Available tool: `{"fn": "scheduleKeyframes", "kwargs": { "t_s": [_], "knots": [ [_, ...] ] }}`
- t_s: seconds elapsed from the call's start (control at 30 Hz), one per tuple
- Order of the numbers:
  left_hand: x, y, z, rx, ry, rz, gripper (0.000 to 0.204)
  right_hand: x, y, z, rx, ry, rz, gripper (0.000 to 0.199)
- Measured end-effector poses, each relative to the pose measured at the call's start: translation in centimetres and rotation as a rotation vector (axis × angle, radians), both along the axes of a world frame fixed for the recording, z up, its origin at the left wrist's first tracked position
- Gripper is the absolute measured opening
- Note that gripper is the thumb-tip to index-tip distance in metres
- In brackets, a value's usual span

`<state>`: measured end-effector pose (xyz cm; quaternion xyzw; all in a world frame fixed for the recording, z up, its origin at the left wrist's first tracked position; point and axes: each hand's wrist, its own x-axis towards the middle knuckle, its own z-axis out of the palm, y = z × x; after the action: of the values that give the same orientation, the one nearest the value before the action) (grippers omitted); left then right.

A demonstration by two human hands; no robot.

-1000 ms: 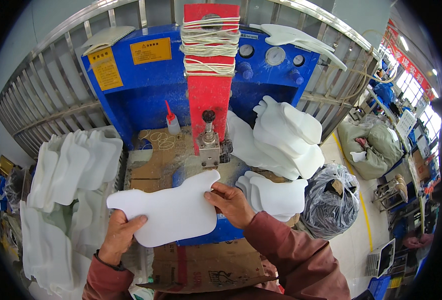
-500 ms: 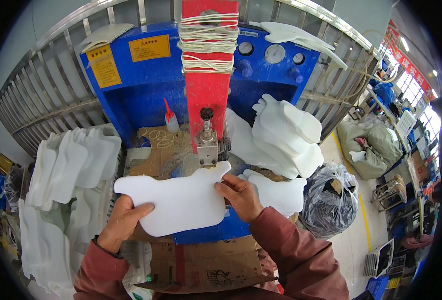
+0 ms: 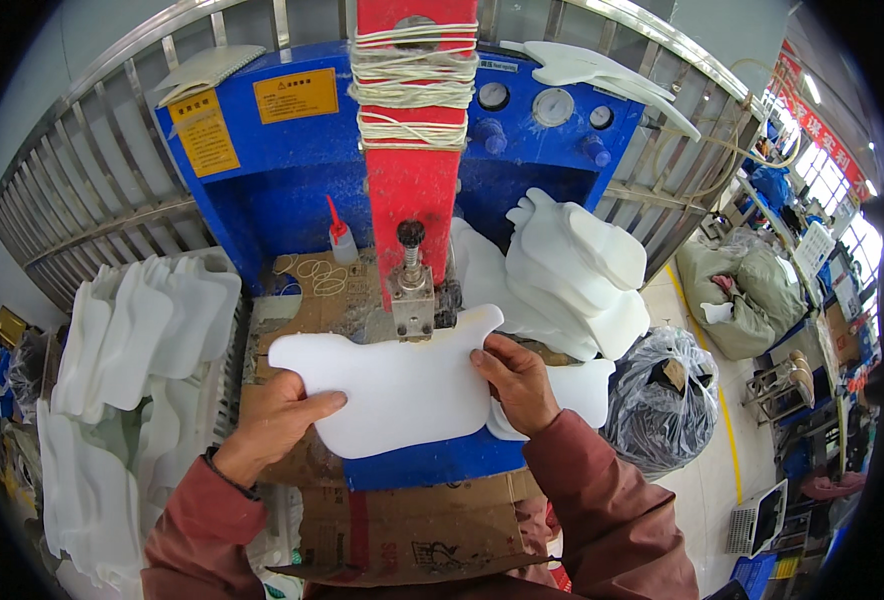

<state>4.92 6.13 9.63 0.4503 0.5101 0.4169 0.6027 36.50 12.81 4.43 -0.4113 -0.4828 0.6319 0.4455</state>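
Observation:
Between my hands is a flat white foam-like sheet (image 3: 402, 385) cut in a curved, two-eared shape. My left hand (image 3: 274, 415) pinches its left end, thumb on top and fingers underneath. On the right side, my right hand (image 3: 520, 380) grips the edge the same way, its fingertips partly hidden below. The far edge of the sheet meets the metal head (image 3: 414, 310) of a machine with a red arm (image 3: 417, 190). Whether the sheet sits under that head or just against it, I cannot tell. Another white sheet (image 3: 579, 390) lies just right of my right hand.
White pieces are heaped (image 3: 572, 265) at the back right, and more fill a crate (image 3: 224, 350) at left. A red-tipped bottle (image 3: 342, 243) stands by the blue machine housing (image 3: 292, 190). A plastic-wrapped bundle (image 3: 662, 405) sits at right. Cardboard (image 3: 412, 525) hangs in front.
Both hands have shifted the white sheet to the right and slightly away from me. Its far edge has slid along the metal head, and the grip stays the same.

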Motion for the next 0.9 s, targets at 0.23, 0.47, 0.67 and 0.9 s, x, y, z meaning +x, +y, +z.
{"fn": "scheduleKeyframes", "kwargs": {
  "t_s": [0.23,0.47,0.67,0.9],
  "knots": [
    [1.0,2.1,-0.3,-0.087,0.118,-0.087,0.037,1.4,0.5,0.3,0.027,-0.01,-0.092,0.031],
    [-0.2,4.6,-1.8,0.002,0.094,-0.056,0.036,0.4,1.7,1.1,0.052,-0.046,-0.102,0.028],
    [-1.9,2.7,-2.8,0.004,-0.107,0.111,0.034,-1.5,1.0,0.9,-0.035,0.066,-0.053,0.029],
    [-0.2,2.3,-3.9,-0.015,-0.215,0.115,0.026,-0.1,-0.1,0.9,-0.011,0.077,-0.09,0.03]
  ]
}}
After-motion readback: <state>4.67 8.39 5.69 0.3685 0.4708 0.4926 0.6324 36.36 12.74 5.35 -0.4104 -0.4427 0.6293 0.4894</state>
